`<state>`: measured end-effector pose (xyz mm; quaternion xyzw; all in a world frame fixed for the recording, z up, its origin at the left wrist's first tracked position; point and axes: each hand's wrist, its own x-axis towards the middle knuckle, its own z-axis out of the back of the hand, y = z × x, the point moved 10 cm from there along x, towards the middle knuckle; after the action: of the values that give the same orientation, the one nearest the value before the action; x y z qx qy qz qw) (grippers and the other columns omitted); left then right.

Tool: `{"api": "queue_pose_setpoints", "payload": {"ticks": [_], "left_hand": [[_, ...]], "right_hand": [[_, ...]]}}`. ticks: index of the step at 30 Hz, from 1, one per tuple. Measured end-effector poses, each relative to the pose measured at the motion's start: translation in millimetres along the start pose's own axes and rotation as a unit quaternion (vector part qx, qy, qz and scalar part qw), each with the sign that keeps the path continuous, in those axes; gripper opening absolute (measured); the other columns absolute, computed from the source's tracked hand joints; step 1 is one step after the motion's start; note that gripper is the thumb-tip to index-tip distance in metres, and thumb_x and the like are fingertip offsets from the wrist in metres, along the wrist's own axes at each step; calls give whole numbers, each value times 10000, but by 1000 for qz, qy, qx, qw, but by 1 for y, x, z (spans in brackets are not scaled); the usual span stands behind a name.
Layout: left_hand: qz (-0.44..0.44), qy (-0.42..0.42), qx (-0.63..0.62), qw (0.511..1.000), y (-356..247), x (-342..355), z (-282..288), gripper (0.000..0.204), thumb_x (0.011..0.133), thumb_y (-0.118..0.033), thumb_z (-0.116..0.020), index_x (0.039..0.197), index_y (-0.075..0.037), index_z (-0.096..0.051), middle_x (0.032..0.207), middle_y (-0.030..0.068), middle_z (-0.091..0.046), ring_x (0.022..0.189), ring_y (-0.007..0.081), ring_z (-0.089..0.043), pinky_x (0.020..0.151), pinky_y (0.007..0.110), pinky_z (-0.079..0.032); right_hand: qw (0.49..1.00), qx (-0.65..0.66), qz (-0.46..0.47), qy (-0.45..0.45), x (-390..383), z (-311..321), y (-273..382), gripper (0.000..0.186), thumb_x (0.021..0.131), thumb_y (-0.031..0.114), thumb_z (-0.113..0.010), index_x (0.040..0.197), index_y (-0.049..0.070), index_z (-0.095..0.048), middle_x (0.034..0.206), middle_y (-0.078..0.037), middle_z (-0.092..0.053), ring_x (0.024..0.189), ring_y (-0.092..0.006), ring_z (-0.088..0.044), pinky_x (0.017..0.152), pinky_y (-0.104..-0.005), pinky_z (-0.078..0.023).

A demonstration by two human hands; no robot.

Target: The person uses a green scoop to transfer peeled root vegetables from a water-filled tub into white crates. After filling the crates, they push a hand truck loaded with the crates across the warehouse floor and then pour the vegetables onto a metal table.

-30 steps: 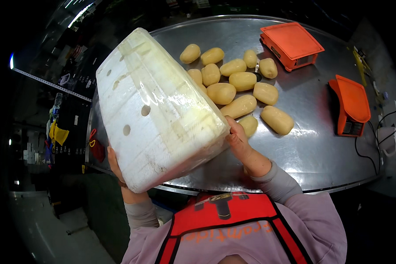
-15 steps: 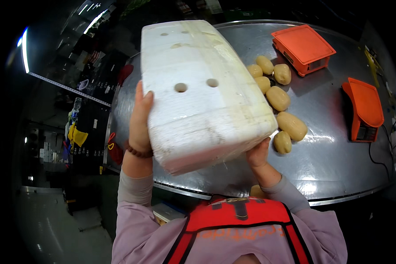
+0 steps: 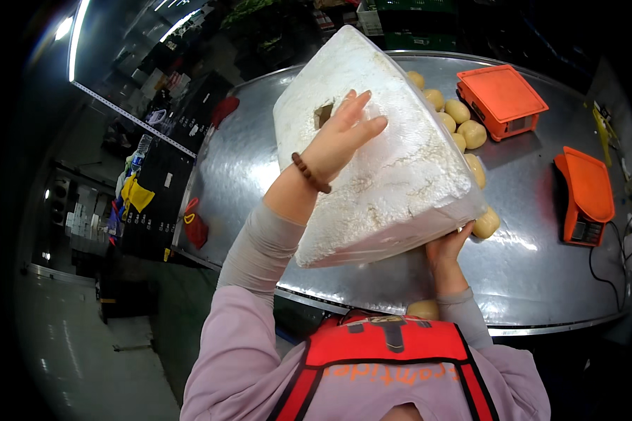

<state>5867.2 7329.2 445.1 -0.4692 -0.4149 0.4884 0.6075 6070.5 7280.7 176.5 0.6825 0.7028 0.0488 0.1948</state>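
Note:
A big white foam box (image 3: 393, 175) is tilted over the metal table, a dark hole in the face turned up to me. My left hand (image 3: 345, 133) lies over that face beside the hole, thumb apart from the fingers; whether the palm touches the foam I cannot tell. Under the box's lower right corner, my right hand (image 3: 448, 247) grips the edge and bears it up, its fingertips partly hidden. Along the box's right side lie several peeled-looking potatoes (image 3: 472, 134), some partly covered by the box.
Two orange scales (image 3: 502, 98) stand on the right of the metal table (image 3: 541, 281), a black cable beside the nearer one. A red mesh bag (image 3: 196, 230) lies at the left edge. One more potato (image 3: 423, 309) sits by the front rim. Dark shelving fills the left background.
The box has turned and tipped, showing a different face with one larger hole. My left hand has moved from its left side onto this face. My right hand still supports the lower right.

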Motion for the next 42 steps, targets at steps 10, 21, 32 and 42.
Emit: {"api": "queue_pose_setpoints", "payload": {"ticks": [10, 21, 32, 42], "left_hand": [[210, -333, -16, 919, 204, -201, 155, 632, 892, -287, -615, 1353, 52, -345, 1369, 197, -407, 1266, 257, -390, 1054, 347, -307], [69, -229, -156, 958, 160, -210, 133, 664, 918, -399, -550, 1398, -5, -315, 1255, 104, -521, 1125, 190, -517, 936, 334, -417], [146, -288, 194, 926, 286, -345, 118, 218, 857, -189, -578, 948, -35, -704, 1275, 239, -520, 1118, 365, -531, 942, 367, -430], [221, -307, 347, 858, 311, -491, 110, 268, 696, -295, -754, 630, -59, -645, 1355, 118, -487, 1293, 314, -368, 1052, 512, -255]], "right_hand": [[997, -6, -36, -66, 2, 3, -13, 784, 865, 707, -327, 1427, 162, -303, 1440, -38, -345, 1320, -266, -326, 1098, -418, -273], [990, -116, -35, -77, -24, -46, -24, 720, 893, 673, -262, 1407, 174, -336, 1410, -34, -381, 1287, -263, -374, 1061, -419, -327], [989, -144, -12, 14, -28, -117, -97, 693, 913, 620, -199, 1395, 151, -370, 1410, -73, -390, 1271, -307, -391, 1045, -475, -345], [982, -172, 70, 32, 21, -127, -116, 574, 912, 524, -300, 1282, 122, -478, 1266, -104, -525, 1148, -323, -500, 960, -527, -427]]}}
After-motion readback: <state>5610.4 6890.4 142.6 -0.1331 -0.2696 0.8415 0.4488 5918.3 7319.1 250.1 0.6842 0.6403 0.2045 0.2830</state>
